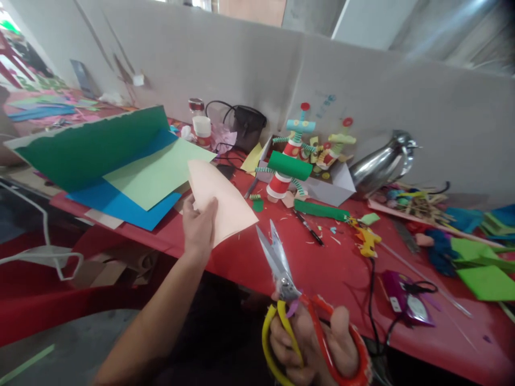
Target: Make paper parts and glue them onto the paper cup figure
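Note:
My left hand (199, 228) grips a sheet of pale peach paper (225, 201) by its near edge, thumb on top, above the red table. In my right hand (309, 343) is a pair of scissors (285, 284) with one yellow and one red handle. The fingers sit in the handle loops, and the blades are slightly apart, pointing toward the peach paper without touching it. Left of the paper lie a light green sheet (161, 171), a blue sheet (124, 206) and a large green sheet (96, 153) standing tilted.
Paper-cup figures (289, 166) stand by a white box (330, 185) at the back. A metal jug (382, 163) leans near the wall. A black pen (309, 229), a green strip (322, 209) and a purple device with a cord (406, 300) lie on the red table (241, 268).

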### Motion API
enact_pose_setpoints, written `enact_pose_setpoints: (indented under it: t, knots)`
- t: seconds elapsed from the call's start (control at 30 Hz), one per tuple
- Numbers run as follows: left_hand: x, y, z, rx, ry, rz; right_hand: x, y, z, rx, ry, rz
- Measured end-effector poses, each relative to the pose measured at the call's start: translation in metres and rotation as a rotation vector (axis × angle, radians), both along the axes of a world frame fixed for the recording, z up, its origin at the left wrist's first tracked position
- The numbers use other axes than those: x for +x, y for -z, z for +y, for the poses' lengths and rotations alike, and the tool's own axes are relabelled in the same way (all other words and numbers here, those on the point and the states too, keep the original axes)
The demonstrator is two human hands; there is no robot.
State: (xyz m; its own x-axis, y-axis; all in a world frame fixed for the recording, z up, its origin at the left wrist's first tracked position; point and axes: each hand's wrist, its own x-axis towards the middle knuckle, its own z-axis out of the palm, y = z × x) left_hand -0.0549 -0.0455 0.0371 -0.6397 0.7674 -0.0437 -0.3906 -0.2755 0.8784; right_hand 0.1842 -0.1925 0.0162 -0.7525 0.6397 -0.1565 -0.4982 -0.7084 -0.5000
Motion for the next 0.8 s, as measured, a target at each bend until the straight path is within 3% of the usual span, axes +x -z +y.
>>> enact_pose_setpoints:
  t: [0.8]
  knots:
    - [0.005,-0.005,-0.003,0.056,0.017,-0.01,-0.008,0.002,0.005,-0.035,-0.035,-0.015]
